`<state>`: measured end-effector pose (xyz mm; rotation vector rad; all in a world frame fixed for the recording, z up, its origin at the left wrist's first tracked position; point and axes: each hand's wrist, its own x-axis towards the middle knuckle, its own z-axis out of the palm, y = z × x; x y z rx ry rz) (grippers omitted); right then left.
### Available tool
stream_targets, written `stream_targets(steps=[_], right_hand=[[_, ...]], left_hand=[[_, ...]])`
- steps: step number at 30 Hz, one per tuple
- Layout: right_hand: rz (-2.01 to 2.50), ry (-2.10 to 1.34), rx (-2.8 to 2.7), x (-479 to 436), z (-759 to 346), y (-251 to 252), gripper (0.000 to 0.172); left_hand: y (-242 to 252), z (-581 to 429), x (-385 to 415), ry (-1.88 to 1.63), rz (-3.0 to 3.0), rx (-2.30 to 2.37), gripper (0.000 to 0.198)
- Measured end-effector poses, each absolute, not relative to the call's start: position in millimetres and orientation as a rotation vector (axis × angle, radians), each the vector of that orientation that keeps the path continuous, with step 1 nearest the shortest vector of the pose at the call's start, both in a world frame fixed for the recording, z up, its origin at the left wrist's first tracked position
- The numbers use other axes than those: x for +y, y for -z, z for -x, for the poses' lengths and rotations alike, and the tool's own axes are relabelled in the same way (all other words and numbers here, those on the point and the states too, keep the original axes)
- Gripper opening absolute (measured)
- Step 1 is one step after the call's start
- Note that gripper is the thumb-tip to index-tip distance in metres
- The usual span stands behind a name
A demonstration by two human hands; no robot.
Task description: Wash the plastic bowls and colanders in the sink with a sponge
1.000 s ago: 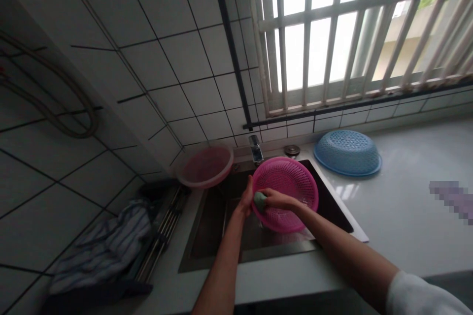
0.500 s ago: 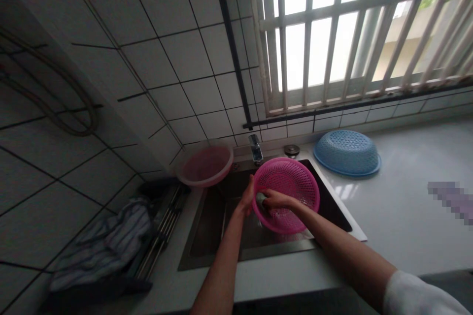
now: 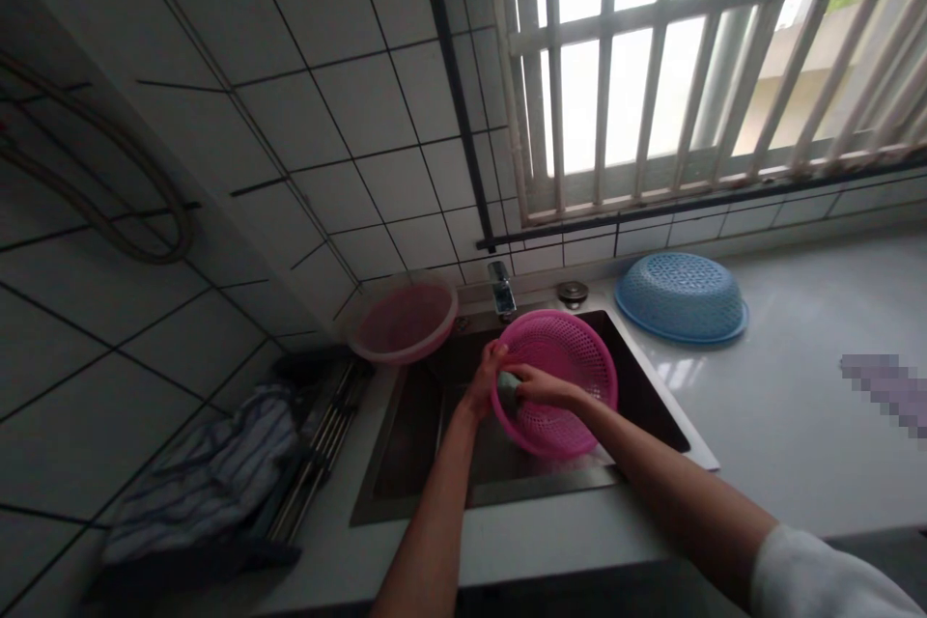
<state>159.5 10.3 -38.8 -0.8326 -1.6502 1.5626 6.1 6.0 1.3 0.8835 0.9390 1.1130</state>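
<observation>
A bright pink perforated basket (image 3: 565,357) is held tilted over the steel sink (image 3: 406,444). My left hand (image 3: 484,380) grips its left rim with the fingers curled round the edge. My right hand (image 3: 540,385) is inside the basket, closed on a small greenish sponge (image 3: 508,380) that presses against the basket's inner wall. A short faucet (image 3: 501,289) stands just behind the basket.
A pale pink basin (image 3: 403,319) leans at the sink's back left corner. A blue perforated basket (image 3: 681,296) lies upside down on the white counter (image 3: 782,425) to the right. A striped cloth (image 3: 203,478) lies on a rack at the left. Tiled wall and barred window stand behind.
The pink basket has been tilted and turned a little toward the left, and my left fingers have curled further over its rim. My right hand with the sponge stays inside it.
</observation>
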Motion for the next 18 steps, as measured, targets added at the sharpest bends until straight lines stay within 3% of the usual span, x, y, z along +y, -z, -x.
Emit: stream_targets(steps=[9, 18], right_hand=[[0.99, -1.176, -1.164, 28.6, -175.6, 23.1, 0.031], [0.785, -1.683, -1.796, 6.1, -164.0, 26.7, 0.022]], left_hand=[[-0.3, -21.3, 0.4, -0.947, -0.837, 0.749, 0.057], [0.3, -3.7, 2.3, -0.857, -0.807, 0.958, 0.071]])
